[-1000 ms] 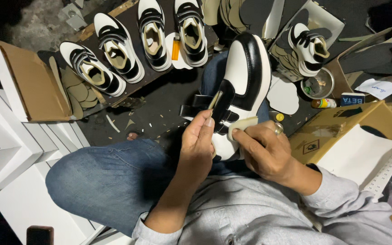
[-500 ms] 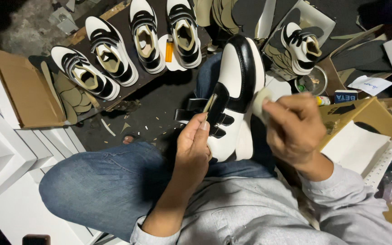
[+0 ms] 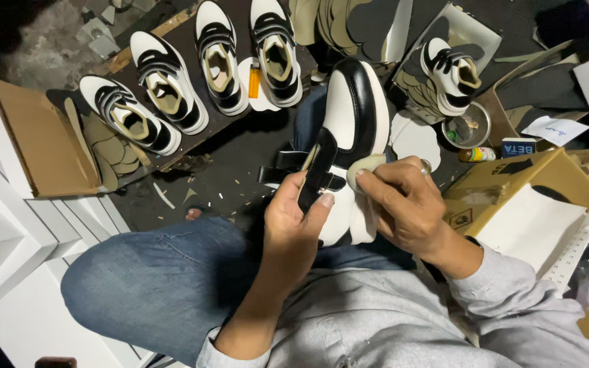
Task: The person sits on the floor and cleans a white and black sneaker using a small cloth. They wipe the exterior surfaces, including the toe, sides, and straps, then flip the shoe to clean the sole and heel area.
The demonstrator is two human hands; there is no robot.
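Observation:
A black and white shoe with black straps rests on my lap, toe pointing away. My left hand grips its near end, thumb on a black strap. My right hand pinches a small pale insole piece against the shoe's right side. My legs in blue jeans lie under the shoe.
Several finished black and white shoes line a dark board at the back left. Another shoe sits in a box at the back right. White boxes stack at left. A cardboard box, small metal bowl and insole cutouts lie around.
My right hand came back down from the upper right to the shoe's side, pressing the pale piece there. The shoe has shifted slightly in my left hand.

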